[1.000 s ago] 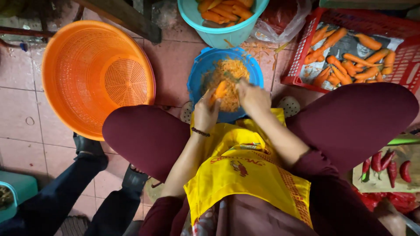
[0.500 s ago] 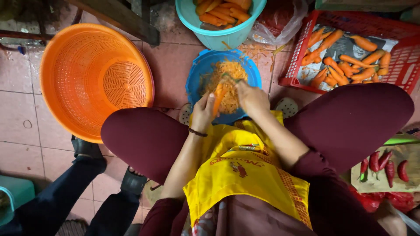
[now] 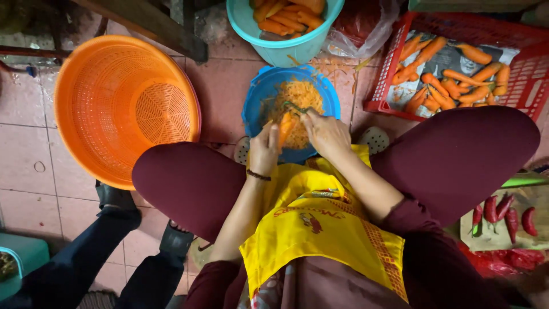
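Hands (image 3: 294, 140) grip carrot (image 3: 284, 127) and peeler (image 3: 294, 107) over blue bowl (image 3: 254, 103), beside orange basket (image 3: 123, 109).

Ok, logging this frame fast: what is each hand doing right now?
Left hand: closed on a carrot over the blue bowl.
Right hand: closed on a peeler.

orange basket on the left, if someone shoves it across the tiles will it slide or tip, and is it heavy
The orange basket looks like thin perforated plastic and holds nothing visible, so it is probably light for its size. It lies tilted, its mouth toward the camera, so a push would likely rock or roll it on its round wall rather than slide it flat. The mesh wall may flex a little under a grip.
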